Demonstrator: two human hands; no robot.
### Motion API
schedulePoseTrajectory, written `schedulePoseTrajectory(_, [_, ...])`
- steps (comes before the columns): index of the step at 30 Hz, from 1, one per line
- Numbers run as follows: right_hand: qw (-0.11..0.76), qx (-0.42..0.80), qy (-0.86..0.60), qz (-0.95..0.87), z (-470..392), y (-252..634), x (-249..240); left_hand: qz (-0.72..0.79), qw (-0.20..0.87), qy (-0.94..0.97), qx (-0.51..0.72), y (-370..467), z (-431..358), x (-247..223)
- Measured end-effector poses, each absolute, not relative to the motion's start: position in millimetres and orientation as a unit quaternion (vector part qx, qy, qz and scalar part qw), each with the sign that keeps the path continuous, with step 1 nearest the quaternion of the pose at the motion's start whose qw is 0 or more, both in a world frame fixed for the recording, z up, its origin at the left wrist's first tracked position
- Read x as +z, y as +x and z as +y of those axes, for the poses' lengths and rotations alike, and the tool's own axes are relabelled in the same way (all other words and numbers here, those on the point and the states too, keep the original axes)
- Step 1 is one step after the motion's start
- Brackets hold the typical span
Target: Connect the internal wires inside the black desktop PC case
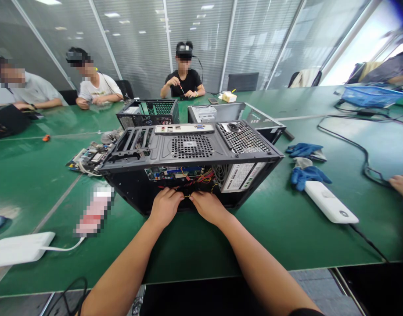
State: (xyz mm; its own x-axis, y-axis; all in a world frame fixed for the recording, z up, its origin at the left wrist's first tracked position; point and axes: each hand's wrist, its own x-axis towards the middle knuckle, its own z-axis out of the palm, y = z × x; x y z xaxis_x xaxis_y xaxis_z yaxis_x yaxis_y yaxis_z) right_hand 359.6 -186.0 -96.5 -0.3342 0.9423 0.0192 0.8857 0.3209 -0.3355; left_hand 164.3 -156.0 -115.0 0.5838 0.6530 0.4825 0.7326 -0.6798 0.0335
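A black computer case (125, 186) stands on the green table with its open side toward me. My left hand (165, 204) and my right hand (206, 205) meet at the opening's lower edge. Both pinch a thin yellow-and-black cable (187, 196) stretched between their fingertips. Behind them, inside the case, show a blue motherboard (191, 170), a bundle of red and yellow wires (204, 177) and a power supply (242, 177) with a white label. The lower inside of the case is dark, and my hands hide part of it.
Two more cases (150, 112) (236, 112) stand behind. A circuit board (89, 159) lies left, near a blurred phone (94, 213) cabled to a white power bank (22, 248). On the right are blue gloves (308, 173), a white device (331, 204) and black cables (353, 142). Several people sit around.
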Motion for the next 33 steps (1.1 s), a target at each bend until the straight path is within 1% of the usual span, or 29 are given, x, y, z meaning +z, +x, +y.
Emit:
schedulePoseTrajectory(19, [0.099,0.136,-0.572,-0.803,-186.7,359.4,-94.8,-0.392,0.070,-0.884,-0.245,164.7,-156.5,-114.8])
schedulePoseTrajectory(33, [0.107,0.130,-0.569,-0.805,-186.6,359.4,-94.8,-0.400,0.060,-0.886,-0.227,165.6,-157.6,-114.3])
